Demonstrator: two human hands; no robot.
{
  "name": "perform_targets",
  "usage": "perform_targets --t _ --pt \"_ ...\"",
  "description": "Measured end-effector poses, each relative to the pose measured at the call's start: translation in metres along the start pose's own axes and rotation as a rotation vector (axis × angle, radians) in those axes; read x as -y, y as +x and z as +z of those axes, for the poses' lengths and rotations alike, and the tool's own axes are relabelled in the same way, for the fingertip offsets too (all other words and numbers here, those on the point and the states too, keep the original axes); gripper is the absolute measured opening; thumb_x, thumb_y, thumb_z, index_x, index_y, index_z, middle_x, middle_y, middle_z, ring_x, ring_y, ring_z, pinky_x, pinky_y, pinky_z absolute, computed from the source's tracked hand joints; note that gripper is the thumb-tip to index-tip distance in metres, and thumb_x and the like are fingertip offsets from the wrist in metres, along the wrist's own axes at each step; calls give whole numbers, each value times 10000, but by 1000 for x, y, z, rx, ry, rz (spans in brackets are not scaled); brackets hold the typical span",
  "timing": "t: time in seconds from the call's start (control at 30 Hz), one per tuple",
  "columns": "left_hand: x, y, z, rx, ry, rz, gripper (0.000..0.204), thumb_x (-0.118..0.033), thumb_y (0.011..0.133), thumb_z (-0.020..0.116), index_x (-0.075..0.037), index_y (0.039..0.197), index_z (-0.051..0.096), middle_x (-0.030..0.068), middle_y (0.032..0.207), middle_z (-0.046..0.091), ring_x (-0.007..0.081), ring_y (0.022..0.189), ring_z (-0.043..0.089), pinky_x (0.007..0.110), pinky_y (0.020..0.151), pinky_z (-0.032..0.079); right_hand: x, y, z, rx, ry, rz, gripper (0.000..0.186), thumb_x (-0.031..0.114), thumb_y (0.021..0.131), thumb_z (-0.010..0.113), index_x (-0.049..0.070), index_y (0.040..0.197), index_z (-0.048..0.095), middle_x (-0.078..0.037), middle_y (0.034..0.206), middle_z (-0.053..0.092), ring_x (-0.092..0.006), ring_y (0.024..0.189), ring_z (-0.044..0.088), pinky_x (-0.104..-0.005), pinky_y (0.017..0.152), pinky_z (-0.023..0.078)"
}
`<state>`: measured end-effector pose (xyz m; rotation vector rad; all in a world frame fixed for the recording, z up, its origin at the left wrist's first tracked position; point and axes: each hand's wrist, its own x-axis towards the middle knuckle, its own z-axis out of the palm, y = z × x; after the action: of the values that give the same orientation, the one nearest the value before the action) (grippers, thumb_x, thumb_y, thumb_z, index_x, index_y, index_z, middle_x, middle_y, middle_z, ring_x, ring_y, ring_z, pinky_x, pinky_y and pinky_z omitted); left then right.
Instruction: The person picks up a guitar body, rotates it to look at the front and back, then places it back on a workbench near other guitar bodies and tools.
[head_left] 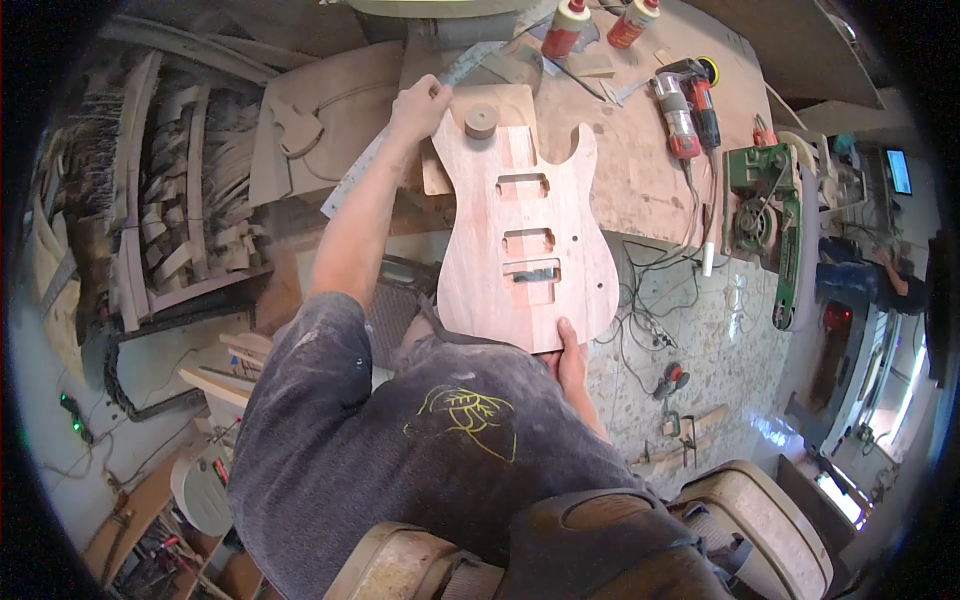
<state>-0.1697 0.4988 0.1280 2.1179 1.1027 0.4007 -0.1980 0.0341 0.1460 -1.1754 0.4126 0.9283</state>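
The right hand (pixel 571 368) is pinching a pale, curvy wooden guitar body (pixel 526 214); its cut holes (pixel 527 241) are showing, its wood looking unpainted. The left hand (pixel 420 106) is curling, its grip unclear.

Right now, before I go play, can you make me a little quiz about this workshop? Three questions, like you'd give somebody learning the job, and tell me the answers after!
1. Which hand is gripping the lower edge of the guitar body?

2. What lies on the upper left part of the guitar body?
A) a handsaw
B) a thick round disc
C) a paintbrush

3. True or false: the guitar body is painted bright blue.

Key
1. The right hand; its thumb shows on top of the edge.
2. B.
3. False; it is bare, pale wood.
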Motion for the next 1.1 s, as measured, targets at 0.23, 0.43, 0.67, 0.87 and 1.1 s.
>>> perform_targets --t 0.23,0.43,0.67,0.87,1.1 --pt "0 3 2 -15 18 35 384 -426 892 537 -60 940 647 167 886 686 373 879 656 431 790 497 0 -1 5 -54 -21 -8 655 218 929 612 -85 1391 260 -227 1201 545 -308 982 665 -379 751 624" --pt "7 7 4 -14 13 104 370 -400 870 568 -36 873 638 174 817 660 337 792 645 408 734 491 -3 -2 3 -45 1 -20 683 206 922 625 -67 1409 232 -230 1228 520 -312 991 658 -395 763 625" --pt "6 4 6 -18 -65 128 361 -350 853 590 4 784 569 171 704 593 278 661 567 383 656 456 -1 -3 -1 -14 26 -5 698 205 925 622 -43 1429 208 -253 1284 479 -345 1059 632 -449 811 610" --pt "14 2 11 -34 -116 147 353 -317 845 595 15 750 525 159 655 521 229 623 508 359 620 433 3 -7 -4 7 -34 4 700 224 938 602 -51 1435 193 -259 1291 482 -351 1046 640 -439 797 614" --pt "21 -5 13 -16 -214 123 334 -302 845 611 16 765 544 154 654 526 207 622 505 349 617 431 0 -4 -12 5 -44 -14 669 231 947 587 -65 1424 222 -245 1275 513 -332 1043 648 -434 794 615"
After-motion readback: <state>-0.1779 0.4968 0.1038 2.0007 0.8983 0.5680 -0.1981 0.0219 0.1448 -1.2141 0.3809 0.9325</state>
